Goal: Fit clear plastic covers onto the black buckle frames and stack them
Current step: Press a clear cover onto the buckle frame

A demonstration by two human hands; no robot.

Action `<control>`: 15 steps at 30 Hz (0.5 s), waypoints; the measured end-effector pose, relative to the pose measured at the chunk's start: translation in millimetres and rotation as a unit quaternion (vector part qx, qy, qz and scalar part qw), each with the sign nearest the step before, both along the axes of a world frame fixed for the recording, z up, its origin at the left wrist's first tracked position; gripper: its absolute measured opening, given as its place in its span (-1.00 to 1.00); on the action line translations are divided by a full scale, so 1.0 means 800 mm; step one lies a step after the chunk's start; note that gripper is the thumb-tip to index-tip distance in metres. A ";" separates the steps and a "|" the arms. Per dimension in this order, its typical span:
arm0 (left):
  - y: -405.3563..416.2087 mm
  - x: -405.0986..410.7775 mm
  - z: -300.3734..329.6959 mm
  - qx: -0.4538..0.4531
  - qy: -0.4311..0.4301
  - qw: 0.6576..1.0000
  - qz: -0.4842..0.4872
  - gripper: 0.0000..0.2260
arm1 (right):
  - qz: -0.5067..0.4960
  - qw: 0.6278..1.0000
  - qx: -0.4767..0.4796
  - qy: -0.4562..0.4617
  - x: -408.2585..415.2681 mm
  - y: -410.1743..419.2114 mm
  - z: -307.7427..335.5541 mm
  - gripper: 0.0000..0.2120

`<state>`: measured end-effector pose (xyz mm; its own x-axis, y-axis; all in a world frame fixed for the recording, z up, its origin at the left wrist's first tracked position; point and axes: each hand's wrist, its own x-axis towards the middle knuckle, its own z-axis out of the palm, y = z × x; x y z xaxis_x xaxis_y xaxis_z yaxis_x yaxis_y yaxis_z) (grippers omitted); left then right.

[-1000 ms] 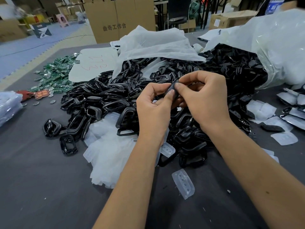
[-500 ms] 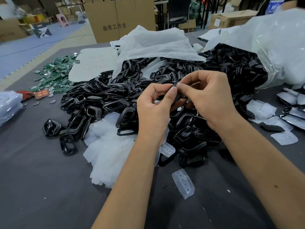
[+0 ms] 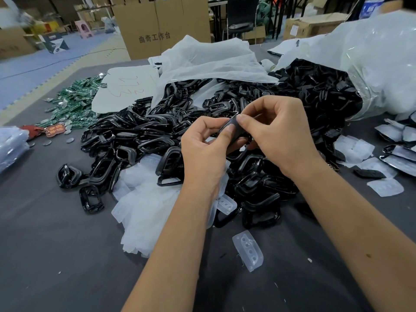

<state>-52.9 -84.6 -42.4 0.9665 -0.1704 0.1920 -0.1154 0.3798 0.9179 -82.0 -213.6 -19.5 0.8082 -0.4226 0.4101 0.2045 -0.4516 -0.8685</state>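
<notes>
Centre of frame: left hand [image 3: 202, 149] and right hand [image 3: 279, 134] raised together above the heap, both pinching one black frame [image 3: 234, 129] between thumb and fingertips; left thumb [image 3: 226, 134] pressed on its near face, right forefinger [image 3: 246, 119] curled over its top edge; whether a cover sits on it, cannot tell. Below and behind the hands: heap of frames [image 3: 139, 140] spread over the grey table [image 3: 56, 255], running to the upper right into an open bag [image 3: 382, 64]. Lower centre: pile of clear covers [image 3: 144, 212] touching the heap's near edge; single cover [image 3: 248, 251] lying apart on the table, near the right forearm. Right edge: loose covers [image 3: 386, 186] and a few covered frames [image 3: 398, 156]. Upper left: green parts [image 3: 74, 95] scattered; cardboard box [image 3: 162, 25] beyond the table.
</notes>
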 end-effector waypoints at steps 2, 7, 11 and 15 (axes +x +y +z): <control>-0.002 -0.001 0.000 -0.002 -0.003 1.000 -0.003 -0.90 | -0.031 0.998 -0.060 -0.012 0.000 0.000 -0.001 -0.88; 0.003 0.003 0.000 -0.003 -0.007 1.000 -0.017 -0.85 | 0.003 0.999 0.049 -0.003 0.002 -0.002 -0.006 -0.86; 0.012 0.007 0.001 0.003 -0.011 0.999 -0.044 -0.87 | 0.144 0.956 0.244 0.081 -0.001 -0.014 -0.001 -0.91; 0.011 0.007 0.001 0.003 -0.002 0.999 -0.051 -0.89 | 0.146 0.961 0.223 0.068 -0.002 -0.015 -0.001 -0.86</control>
<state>-47.0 -75.7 -41.9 0.9436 -0.2683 0.1940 -0.0798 0.3844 0.9197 -83.3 -226.0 -20.3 0.9526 -0.2782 0.1231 0.1372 0.0316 -0.9900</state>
